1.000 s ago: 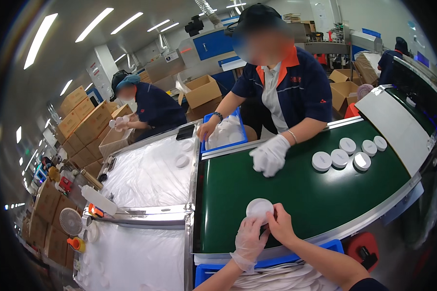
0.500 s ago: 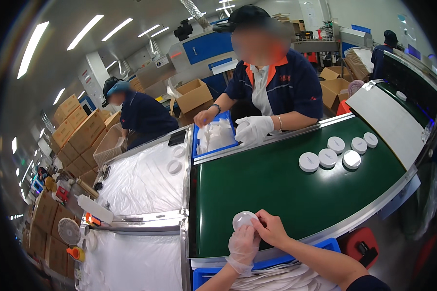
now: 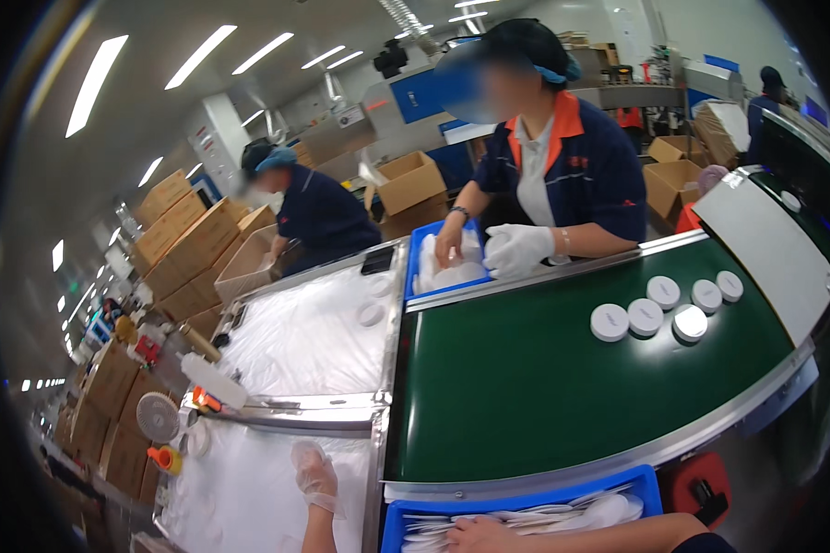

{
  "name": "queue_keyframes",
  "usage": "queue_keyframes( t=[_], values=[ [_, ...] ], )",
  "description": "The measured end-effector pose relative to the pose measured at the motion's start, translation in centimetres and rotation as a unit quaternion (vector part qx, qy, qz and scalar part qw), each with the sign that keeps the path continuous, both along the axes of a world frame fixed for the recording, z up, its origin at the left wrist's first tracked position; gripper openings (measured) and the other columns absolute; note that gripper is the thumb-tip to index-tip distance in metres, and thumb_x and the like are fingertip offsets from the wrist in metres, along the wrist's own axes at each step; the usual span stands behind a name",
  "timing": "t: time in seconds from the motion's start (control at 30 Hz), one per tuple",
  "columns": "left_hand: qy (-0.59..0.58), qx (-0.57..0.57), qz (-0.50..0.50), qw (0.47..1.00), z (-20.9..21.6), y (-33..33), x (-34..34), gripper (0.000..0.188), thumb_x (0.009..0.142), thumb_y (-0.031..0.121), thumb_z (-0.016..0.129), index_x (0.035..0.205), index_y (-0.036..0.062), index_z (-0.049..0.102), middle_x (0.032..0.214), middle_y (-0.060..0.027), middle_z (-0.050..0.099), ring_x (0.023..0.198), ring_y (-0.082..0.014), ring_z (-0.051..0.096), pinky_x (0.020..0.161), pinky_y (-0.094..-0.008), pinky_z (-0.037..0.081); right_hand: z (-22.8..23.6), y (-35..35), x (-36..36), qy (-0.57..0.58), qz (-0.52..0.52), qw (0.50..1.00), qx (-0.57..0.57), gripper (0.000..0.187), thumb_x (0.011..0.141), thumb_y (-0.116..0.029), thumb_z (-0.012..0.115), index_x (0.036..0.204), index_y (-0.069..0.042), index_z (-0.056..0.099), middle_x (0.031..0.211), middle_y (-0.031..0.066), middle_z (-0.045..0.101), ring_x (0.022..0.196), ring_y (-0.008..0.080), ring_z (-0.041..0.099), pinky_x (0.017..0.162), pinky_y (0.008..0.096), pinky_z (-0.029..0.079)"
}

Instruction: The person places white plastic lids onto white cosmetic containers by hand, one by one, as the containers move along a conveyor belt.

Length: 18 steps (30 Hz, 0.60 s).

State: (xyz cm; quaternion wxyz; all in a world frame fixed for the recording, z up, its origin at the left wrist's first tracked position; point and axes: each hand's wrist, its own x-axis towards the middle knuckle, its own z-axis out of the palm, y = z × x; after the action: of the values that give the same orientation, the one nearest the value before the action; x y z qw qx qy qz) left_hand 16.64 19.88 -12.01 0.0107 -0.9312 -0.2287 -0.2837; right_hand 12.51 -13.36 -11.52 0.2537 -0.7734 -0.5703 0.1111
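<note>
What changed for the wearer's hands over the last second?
Both hands let go of the white lid and left the green belt. The left hand went left over the plastic-covered table; the right hand dropped into the blue bin. The five lids stay grouped.

Both hands left the green belt (image 3: 563, 387); left hand (image 3: 315, 479) now at lower left, right hand (image 3: 482, 535) over the blue bin (image 3: 526, 507); white cap gone.
</note>
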Motion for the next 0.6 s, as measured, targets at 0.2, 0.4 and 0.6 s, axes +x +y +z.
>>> queue_keyframes(
  t=[0.2,0.4,0.6],
  values=[
    [0.092,0.042,-0.006,0.995,-2.6,3.6,-4.7,0.015,0.073,0.016,0.057,0.076,0.0027,0.051,0.079,-0.0149,0.056,0.074,-0.0312,0.056,0.064,-0.0381,0.046,-0.4,-0.9,0.2,-0.057,-0.018,0.997,0.054,0.015,0.074,-0.017,0.052,0.076,-0.004,0.060,0.080,0.0108,0.057,0.079,0.0255,0.056,0.066,0.0416,0.046],
    [0.094,-0.007,0.090,0.991,-3.6,5.5,-6.3,0.036,0.070,0.020,0.059,0.099,0.0000,0.052,0.089,-0.0164,0.054,0.082,-0.0311,0.055,0.073,-0.0396,0.044,2.2,-1.3,0.4,-0.197,0.055,0.974,0.100,0.012,0.070,-0.017,0.053,0.067,-0.006,0.059,0.076,0.0078,0.055,0.081,0.0233,0.052,0.068,0.0381,0.040],
    [-0.141,-0.118,-0.091,0.979,3.1,-4.9,-4.0,0.042,0.070,0.016,0.063,0.106,-0.0015,0.050,0.093,-0.0161,0.054,0.090,-0.0314,0.051,0.084,-0.0385,0.041,4.4,-2.0,0.3,-0.206,0.078,0.973,0.062,0.006,0.068,-0.015,0.054,0.066,-0.010,0.057,0.080,0.0053,0.055,0.084,0.0221,0.050,0.069,0.0367,0.039]
  ],
)
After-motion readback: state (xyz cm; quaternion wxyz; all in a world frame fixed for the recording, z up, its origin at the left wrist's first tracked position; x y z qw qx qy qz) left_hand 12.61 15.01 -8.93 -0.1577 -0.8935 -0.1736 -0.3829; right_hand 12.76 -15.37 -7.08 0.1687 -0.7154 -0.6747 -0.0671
